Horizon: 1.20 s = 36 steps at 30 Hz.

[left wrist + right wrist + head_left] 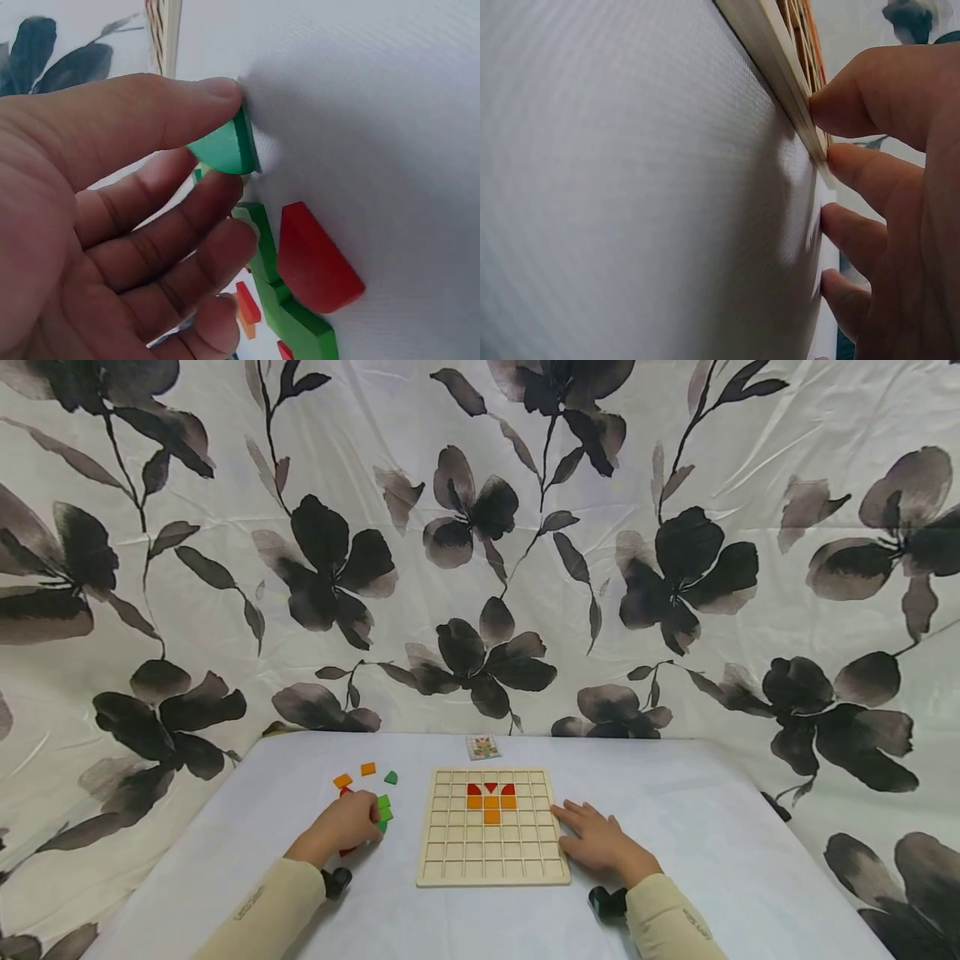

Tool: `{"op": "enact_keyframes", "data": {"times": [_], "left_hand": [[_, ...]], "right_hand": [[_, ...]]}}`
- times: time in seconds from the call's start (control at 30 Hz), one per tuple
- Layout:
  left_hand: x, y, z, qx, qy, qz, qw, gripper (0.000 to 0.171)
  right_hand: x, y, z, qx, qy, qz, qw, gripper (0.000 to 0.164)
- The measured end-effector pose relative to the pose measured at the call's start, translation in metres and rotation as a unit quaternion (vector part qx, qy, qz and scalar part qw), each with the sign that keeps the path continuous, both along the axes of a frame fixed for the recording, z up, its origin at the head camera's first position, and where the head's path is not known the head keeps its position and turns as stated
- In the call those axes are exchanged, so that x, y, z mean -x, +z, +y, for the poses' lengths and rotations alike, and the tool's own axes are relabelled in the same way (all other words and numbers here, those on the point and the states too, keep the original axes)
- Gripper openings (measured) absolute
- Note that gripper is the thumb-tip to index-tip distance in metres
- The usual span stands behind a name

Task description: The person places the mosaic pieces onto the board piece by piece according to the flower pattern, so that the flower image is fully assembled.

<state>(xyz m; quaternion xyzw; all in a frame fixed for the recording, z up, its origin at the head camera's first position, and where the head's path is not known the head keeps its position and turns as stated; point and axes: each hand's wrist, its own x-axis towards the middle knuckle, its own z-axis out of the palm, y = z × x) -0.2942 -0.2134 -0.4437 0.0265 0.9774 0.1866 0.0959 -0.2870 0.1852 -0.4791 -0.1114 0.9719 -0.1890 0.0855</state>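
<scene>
Thumb and fingertips of my left hand [342, 822] pinch a green quarter-round block [229, 146] close over the white tablecloth, left of the board. Beside it in the left wrist view lie a red block [315, 259] with a curved side and several green blocks [304, 326]. The square wooden grid board [450, 852] sits at the middle of the table. Several red blocks [508, 790] and orange blocks [491, 817] fill cells in its upper middle. My right hand [596, 837] rests with spread fingers at the board's right edge, its thumb and index fingertip against the side.
A small patterned card [482, 747] lies behind the board. Two loose orange blocks [367, 768] and a green block [391, 777] lie beyond my left hand. A floral cloth [480, 552] hangs behind the table.
</scene>
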Motion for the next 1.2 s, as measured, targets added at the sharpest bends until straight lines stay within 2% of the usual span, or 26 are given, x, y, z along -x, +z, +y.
{"op": "enact_keyframes", "data": {"times": [0.23, 0.37, 0.53, 1.2], "left_hand": [[0.002, -0.007, -0.001, -0.031, -0.008, 0.009, 0.9994, 0.022], [0.003, -0.004, 0.002, -0.052, -0.019, 0.01, 0.9984, 0.014], [0.005, -0.001, 0.013, -0.066, -0.041, 0.033, 0.9964, 0.009], [0.023, 0.004, 0.103, -0.103, -0.125, 0.045, 0.9857, 0.011]], "right_hand": [[-0.001, 0.0, 0.001, -0.001, 0.001, 0.004, 1.0, 0.054], [-0.001, 0.0, 0.001, -0.001, 0.003, 0.004, 1.0, 0.054], [-0.002, 0.0, 0.001, 0.001, 0.003, 0.005, 1.0, 0.054], [-0.001, 0.0, 0.002, 0.005, 0.002, 0.005, 1.0, 0.054]]}}
